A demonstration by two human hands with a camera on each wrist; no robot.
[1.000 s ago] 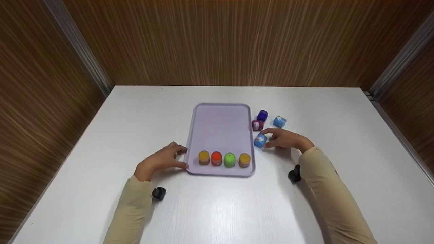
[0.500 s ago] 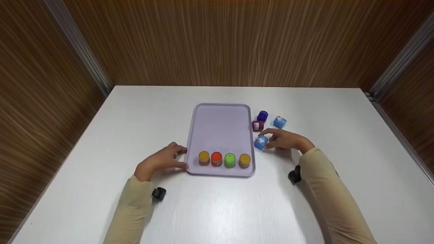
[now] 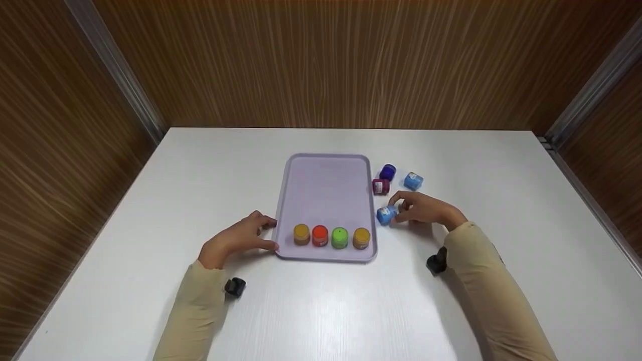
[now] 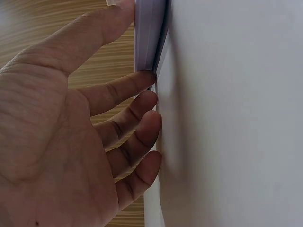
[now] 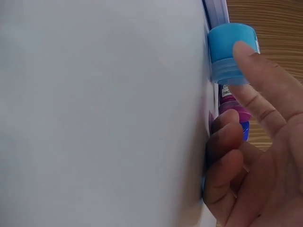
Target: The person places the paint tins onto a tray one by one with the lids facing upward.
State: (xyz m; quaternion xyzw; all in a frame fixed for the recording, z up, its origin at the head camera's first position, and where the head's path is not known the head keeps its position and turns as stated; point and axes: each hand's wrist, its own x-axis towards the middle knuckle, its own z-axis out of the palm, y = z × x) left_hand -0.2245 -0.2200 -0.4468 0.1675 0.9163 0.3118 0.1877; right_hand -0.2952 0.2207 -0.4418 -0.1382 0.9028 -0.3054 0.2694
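A blue paint jar [image 3: 386, 215] lies tilted on its side on the white table, close to the right edge of the pale lilac tray [image 3: 326, 188]. My right hand [image 3: 424, 208] has thumb and index finger around one end of it; in the right wrist view the thumb lies against the jar [image 5: 232, 40]. The other right fingers curl near the tabletop. My left hand [image 3: 238, 238] touches the tray's left rim with thumb and index fingertips, the fingers spread and relaxed. Along the tray's near end stand a yellow jar [image 3: 301, 234], a red jar [image 3: 320, 235], a green jar [image 3: 340, 237] and another yellow jar [image 3: 361, 238].
Right of the tray's far half lie a magenta jar [image 3: 380, 187], a dark blue jar [image 3: 387, 172] and a second light blue jar [image 3: 413, 181]. Wood-grain panels [image 3: 321, 65] enclose the white table [image 3: 321, 311] at the back and sides.
Under my right fingers, the blue jar has turned and shifted slightly nearer to me. My right index finger has drawn back a little. The left hand and the tray stay in place.
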